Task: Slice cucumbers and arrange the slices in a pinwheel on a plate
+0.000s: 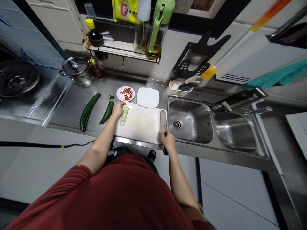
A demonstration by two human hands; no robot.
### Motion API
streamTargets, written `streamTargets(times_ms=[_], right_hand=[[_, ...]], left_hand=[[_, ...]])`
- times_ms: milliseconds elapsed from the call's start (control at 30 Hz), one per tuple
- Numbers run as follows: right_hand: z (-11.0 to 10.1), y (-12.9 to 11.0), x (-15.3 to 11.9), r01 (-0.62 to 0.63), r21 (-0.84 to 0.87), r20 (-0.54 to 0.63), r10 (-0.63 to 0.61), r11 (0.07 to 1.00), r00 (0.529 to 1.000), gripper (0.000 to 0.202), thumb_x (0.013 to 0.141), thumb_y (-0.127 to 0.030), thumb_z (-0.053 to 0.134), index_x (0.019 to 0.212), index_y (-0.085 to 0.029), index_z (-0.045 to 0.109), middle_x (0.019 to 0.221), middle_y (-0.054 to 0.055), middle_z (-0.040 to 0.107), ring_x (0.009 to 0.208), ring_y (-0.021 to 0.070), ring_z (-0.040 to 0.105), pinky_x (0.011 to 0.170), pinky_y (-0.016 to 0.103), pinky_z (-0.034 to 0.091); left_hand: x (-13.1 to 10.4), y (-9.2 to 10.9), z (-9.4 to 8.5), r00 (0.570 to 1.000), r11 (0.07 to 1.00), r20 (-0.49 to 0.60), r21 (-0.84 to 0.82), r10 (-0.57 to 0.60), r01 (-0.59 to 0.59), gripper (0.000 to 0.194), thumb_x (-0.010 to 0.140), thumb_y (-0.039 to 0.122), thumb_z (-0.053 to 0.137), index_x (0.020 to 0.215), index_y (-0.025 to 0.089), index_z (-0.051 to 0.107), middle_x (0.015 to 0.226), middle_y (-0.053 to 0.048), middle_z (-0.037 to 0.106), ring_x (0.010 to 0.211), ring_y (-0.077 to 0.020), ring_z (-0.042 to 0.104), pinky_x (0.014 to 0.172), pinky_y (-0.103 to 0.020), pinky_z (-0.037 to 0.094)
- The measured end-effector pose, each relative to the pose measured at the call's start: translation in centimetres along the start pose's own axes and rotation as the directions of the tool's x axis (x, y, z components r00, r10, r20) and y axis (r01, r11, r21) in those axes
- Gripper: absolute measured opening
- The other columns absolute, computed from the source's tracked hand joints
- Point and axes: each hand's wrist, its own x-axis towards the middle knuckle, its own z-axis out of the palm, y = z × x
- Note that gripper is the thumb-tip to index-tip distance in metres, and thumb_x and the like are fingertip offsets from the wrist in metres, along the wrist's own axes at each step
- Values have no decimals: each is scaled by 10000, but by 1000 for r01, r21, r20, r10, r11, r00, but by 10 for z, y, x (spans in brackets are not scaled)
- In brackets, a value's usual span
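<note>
Knife (163,120) is gripped in right hand (169,141); whether left hand (117,110), beside cucumber slices (124,116), grips, I can't tell.

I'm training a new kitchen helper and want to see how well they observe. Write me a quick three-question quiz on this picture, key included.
1. Multiple choice: which hand holds the knife? A, left; B, right; C, neither.
2. True or false: the cucumber slices lie in the sink.
3. Count: how many white plates are on the counter behind the cutting board?

Key
1. B: the right hand grips its handle.
2. False: they lie in a row on the cutting board.
3. Two: one squarish, one round with red pieces on it.
</note>
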Motion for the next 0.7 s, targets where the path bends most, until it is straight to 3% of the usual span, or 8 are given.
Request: streamTargets(times_ms=[200,433,533,700], right_hand=[[17,7,21,-15,186,-61,27,982,998,369,876,-415,415,988,-128,619,826,95,687,773,211,602,643,247,383],[24,0,30,-8,364,-30,20,932,999,371,838,-404,417,964,-128,631,623,23,650,641,188,595,614,237,421],[25,-2,32,-1,344,-23,9,939,1000,401,851,-388,410,1051,-105,612,698,45,676,694,195,612,642,240,434],[27,1,34,-7,138,-76,18,990,997,474,889,-375,438,1252,-80,511,972,130,685,905,229,629,765,271,427]], left_hand=[[-11,15,11,996,998,-76,-38,-50,48,327,892,209,404,1116,221,642,1156,-60,643,1070,-185,561,955,-293,402],[-30,44,24,1000,997,15,-76,13,-12,311,897,238,417,1121,211,632,1131,-61,645,1017,-179,574,934,-285,411],[-41,55,31,996,994,55,-90,69,-64,292,897,253,432,1086,209,649,1061,-61,663,971,-183,581,911,-288,421],[-56,65,45,985,980,90,-151,144,-130,267,884,246,466,1051,194,667,998,-58,669,862,-165,593,856,-279,444]])
